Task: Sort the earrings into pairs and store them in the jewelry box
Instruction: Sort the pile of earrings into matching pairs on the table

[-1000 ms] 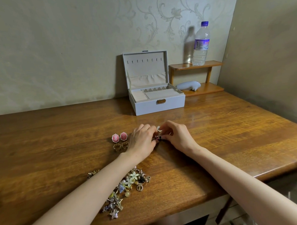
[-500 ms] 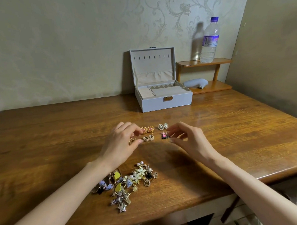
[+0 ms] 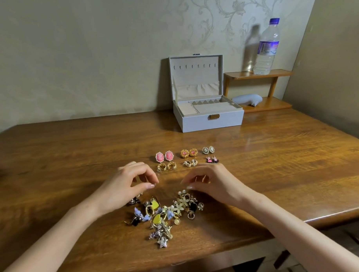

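Several earring pairs lie in two rows on the wooden table: pink ovals, gold-and-pink rounds, small grey cameos, gold rings, cream shells and dark pink studs. A mixed pile of unsorted earrings sits nearer me. My left hand and my right hand hover just above the pile's far edge, fingers loosely curled, holding nothing. The grey jewelry box stands open at the back, its lid upright.
A small wooden shelf right of the box carries a water bottle on top and a grey object below. A wall corner rises at the right. The table's front edge runs close under the pile.
Both hands drew back from the sorted pairs toward me and now hover over the unsorted pile. The camera view shifted, so the whole row of pairs shows.
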A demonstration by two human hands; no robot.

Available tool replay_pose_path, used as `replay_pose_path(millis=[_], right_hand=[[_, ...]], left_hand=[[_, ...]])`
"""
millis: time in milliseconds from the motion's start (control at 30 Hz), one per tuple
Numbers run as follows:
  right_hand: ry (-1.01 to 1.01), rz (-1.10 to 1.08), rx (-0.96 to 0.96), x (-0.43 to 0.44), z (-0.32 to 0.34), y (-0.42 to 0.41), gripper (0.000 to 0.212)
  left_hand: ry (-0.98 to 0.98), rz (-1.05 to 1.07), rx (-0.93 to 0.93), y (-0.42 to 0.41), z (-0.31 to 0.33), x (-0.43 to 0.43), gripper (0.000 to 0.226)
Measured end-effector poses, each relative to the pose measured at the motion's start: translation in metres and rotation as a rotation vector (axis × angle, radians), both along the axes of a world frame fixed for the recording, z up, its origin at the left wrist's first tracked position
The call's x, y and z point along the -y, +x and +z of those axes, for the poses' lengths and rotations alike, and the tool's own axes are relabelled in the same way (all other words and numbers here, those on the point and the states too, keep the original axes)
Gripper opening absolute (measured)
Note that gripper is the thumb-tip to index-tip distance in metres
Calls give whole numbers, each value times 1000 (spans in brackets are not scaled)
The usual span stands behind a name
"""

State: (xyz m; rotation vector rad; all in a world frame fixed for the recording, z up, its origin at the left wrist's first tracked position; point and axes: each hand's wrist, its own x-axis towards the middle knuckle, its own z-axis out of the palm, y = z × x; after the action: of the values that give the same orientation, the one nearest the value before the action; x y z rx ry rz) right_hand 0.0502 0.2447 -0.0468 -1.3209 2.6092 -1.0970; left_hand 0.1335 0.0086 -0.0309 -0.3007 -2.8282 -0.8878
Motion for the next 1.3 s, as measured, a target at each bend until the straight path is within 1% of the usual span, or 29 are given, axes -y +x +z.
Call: replay_pose_path(millis=[167,233,267,333,400,500,533,700,800,933,1033,1100,1300], right_hand=[[57,47,-18,12,-2,-2,14],[58,40,-25,14,-2,-3,14],[63,43,-29,15,-3,-3,14],[88,60,-38,16,-4,-4,14],[109,60,-48,18,-5,-5,11],[83,33,-57,19,-6,-7,6],[75,24,-60,19,-7,-7,5],[84,-19,-59,15,-7,-10,4],[105,-26,-39,12,-7,-11,9],[135,-32,-28,9,-3,-11,21],[159,-30,-26,5,0,-11,12],[182,-27,-23,1,1,-12,11],[122,-3,-48,-1,6,-6,8]], left_hand=[[-50,-25,108,6,-5,17,7],[-47,-64,159,10,-8,22,27],[-50,-81,172,11,-10,24,34],[-49,-97,180,14,-12,24,38],[-67,-101,166,16,-14,24,34],[-96,-90,130,17,-13,23,15],[-102,-87,125,17,-13,23,11],[-85,-55,127,19,-13,26,9],[-49,-40,108,20,-11,22,8],[-20,-117,93,18,-10,16,31],[-67,-181,144,15,-11,12,35],[-111,-200,171,14,-12,11,38],[-135,-146,90,14,-9,13,45]])
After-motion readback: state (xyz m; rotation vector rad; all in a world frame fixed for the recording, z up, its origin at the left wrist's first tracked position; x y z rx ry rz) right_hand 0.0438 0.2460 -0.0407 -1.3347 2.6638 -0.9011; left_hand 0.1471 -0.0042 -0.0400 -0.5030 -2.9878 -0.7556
